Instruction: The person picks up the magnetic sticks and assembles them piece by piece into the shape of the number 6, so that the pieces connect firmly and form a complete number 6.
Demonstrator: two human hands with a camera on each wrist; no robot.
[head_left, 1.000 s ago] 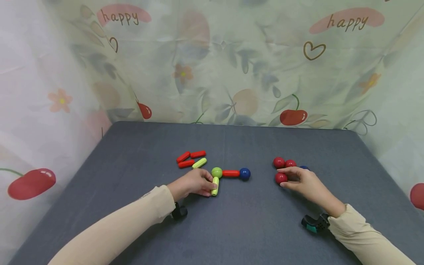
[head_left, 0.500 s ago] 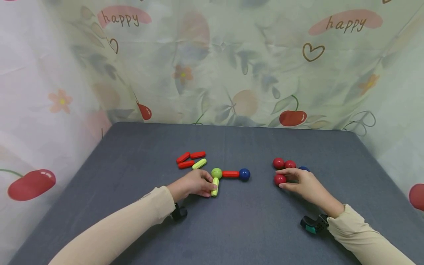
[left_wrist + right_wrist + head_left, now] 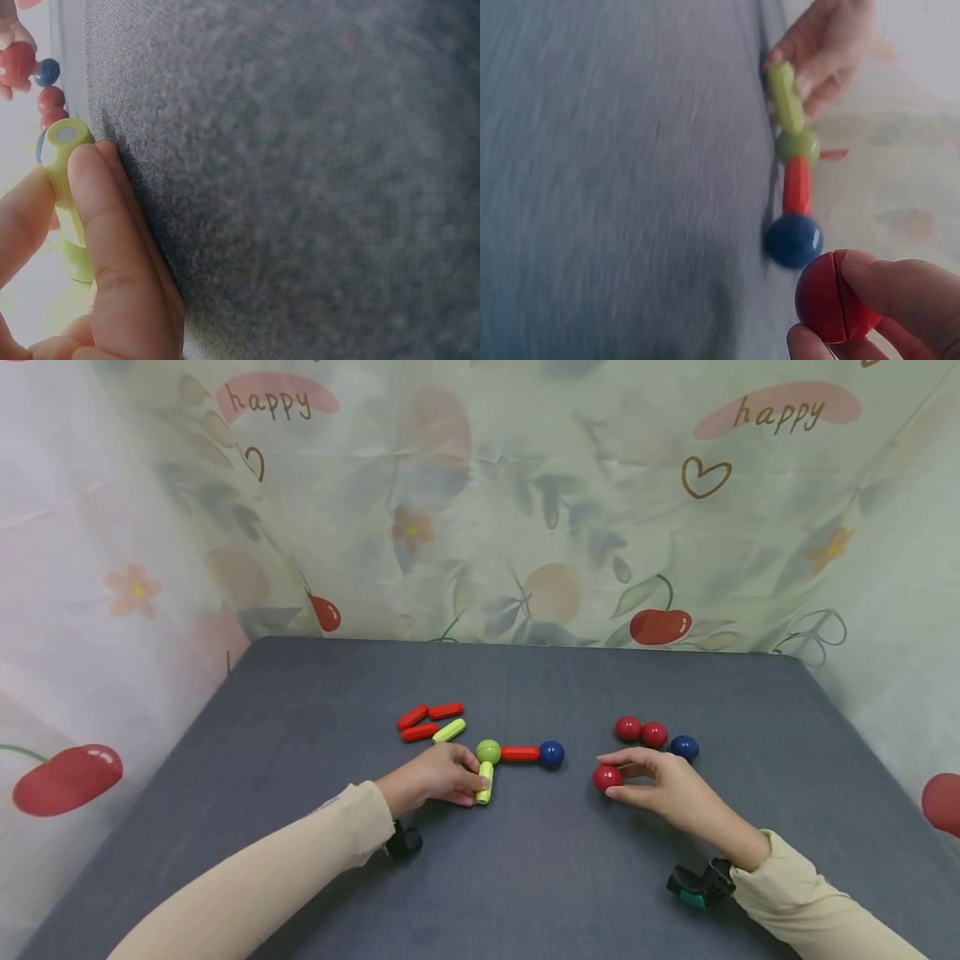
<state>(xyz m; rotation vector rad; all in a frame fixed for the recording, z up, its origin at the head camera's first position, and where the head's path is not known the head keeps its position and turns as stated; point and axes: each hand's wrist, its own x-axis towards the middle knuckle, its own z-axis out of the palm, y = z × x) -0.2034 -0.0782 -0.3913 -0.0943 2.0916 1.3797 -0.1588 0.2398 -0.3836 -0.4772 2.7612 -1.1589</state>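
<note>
My left hand (image 3: pixel 442 774) pinches a yellow-green rod (image 3: pixel 484 783) whose far end meets a green ball (image 3: pixel 488 752). From that ball a red rod (image 3: pixel 520 753) runs right to a blue ball (image 3: pixel 552 754). In the left wrist view, a grey disc shows on the end of the yellow-green rod (image 3: pixel 66 150), between thumb and fingers. My right hand (image 3: pixel 667 785) holds a red ball (image 3: pixel 607 778) between thumb and fingers, right of the joined pieces. A seam line around this red ball (image 3: pixel 831 300) shows in the right wrist view.
Several loose rods lie behind my left hand: red rods (image 3: pixel 419 732) and one yellow-green rod (image 3: pixel 449 731). Beyond my right hand are two red balls (image 3: pixel 654 734) and another blue ball (image 3: pixel 684 747). A patterned cloth (image 3: pixel 465 485) hangs behind the grey table (image 3: pixel 337 677).
My right hand has moved left and slightly nearer with the red ball, away from the other balls, uncovering the blue one there. The left hand keeps its hold on the yellow-green rod.
</note>
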